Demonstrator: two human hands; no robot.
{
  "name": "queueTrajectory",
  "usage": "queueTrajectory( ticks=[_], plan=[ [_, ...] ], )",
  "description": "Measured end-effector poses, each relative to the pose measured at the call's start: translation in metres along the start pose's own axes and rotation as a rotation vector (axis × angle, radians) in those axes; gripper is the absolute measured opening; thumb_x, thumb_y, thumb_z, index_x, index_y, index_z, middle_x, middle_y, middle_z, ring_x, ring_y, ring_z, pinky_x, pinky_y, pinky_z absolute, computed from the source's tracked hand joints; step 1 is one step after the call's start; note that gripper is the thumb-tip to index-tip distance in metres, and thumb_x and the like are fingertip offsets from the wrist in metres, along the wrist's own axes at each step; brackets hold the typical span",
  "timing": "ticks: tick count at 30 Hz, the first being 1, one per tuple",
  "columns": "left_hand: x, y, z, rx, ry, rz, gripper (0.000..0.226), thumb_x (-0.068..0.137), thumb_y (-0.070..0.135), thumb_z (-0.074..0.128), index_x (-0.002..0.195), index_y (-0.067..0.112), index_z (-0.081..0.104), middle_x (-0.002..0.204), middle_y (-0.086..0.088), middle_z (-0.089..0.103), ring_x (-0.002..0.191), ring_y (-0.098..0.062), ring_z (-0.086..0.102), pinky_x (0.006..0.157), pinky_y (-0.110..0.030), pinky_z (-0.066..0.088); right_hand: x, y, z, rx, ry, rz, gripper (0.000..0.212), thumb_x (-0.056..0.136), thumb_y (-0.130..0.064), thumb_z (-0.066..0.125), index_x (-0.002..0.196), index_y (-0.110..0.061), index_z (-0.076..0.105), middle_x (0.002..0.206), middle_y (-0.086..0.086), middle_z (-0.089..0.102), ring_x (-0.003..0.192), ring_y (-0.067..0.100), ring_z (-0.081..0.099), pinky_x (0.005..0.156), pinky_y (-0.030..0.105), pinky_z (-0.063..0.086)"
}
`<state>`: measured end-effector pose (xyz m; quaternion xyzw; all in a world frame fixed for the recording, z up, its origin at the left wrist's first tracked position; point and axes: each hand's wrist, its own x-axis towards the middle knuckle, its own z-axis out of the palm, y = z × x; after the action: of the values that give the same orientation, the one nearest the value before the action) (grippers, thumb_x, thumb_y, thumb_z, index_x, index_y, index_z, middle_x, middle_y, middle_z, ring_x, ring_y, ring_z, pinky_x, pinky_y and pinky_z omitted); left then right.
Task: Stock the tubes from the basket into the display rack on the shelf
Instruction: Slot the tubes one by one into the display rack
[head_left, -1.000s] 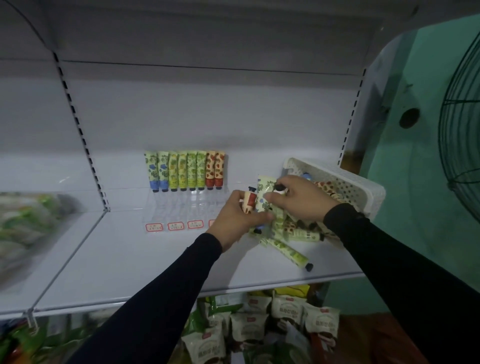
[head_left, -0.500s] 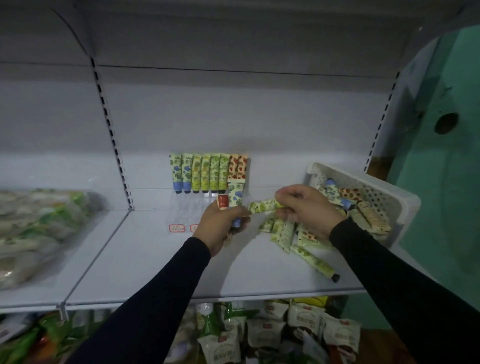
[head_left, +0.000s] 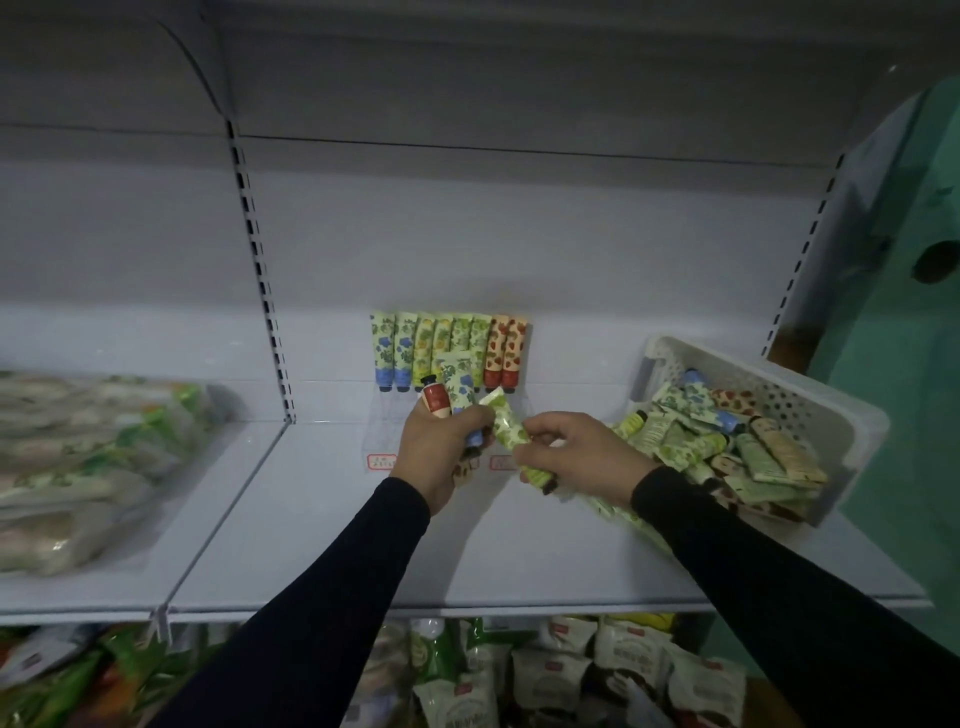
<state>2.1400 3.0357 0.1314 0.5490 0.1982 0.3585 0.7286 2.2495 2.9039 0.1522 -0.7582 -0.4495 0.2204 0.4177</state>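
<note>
A clear display rack stands at the back of the white shelf, with several patterned tubes upright in its rear row. My left hand is in front of it, shut on a bunch of tubes, one red and one green with a blue cap. My right hand pinches a green tube that touches the left hand's bunch. The white basket lies tipped on the right, and several tubes spill from it onto the shelf.
Blurry bagged goods fill the shelf section on the left, past the slotted upright. Snack bags are stacked on the level below. A green wall is to the right.
My right hand has brought its green tube left and lower, up against the bunch in my left hand. The view has shifted, so the rack sits nearer the middle.
</note>
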Motion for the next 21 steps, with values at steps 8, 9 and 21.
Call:
queueTrajectory(
  ticks=[8, 9, 21],
  plan=[
    [0.005, 0.009, -0.027, 0.014, -0.064, 0.024, 0.016, 0.086, -0.006, 0.067, 0.087, 0.01, 0.065, 0.068, -0.001, 0.068, 0.058, -0.014, 0.061, 0.06, -0.028, 0.052, 0.028, -0.01, 0.025, -0.205, -0.06, -0.086, 0.028, 0.084, -0.036, 0.067, 0.099, -0.017, 0.053, 0.091, 0.008, 0.058, 0.076, 0.017, 0.054, 0.069, 0.032, 0.044],
    [0.007, 0.01, -0.031, 0.002, -0.071, 0.024, 0.015, 0.086, -0.006, 0.067, 0.092, 0.008, 0.066, 0.073, -0.003, 0.07, 0.061, -0.015, 0.063, 0.062, -0.029, 0.053, 0.032, -0.01, 0.026, -0.202, -0.057, -0.097, 0.028, 0.084, -0.036, 0.067, 0.1, -0.017, 0.054, 0.093, 0.01, 0.059, 0.077, 0.016, 0.054, 0.069, 0.032, 0.044],
    [0.051, 0.016, -0.103, 0.121, 0.217, 0.22, 0.015, 0.088, 0.002, 0.07, 0.095, -0.002, 0.056, 0.068, -0.013, 0.057, 0.058, -0.021, 0.06, 0.062, -0.031, 0.055, 0.096, -0.017, 0.009, -0.055, 0.36, -0.17, 0.044, 0.087, -0.046, 0.063, 0.068, -0.016, 0.038, 0.07, 0.01, 0.045, 0.066, 0.03, 0.056, 0.072, 0.044, 0.054]
  ],
)
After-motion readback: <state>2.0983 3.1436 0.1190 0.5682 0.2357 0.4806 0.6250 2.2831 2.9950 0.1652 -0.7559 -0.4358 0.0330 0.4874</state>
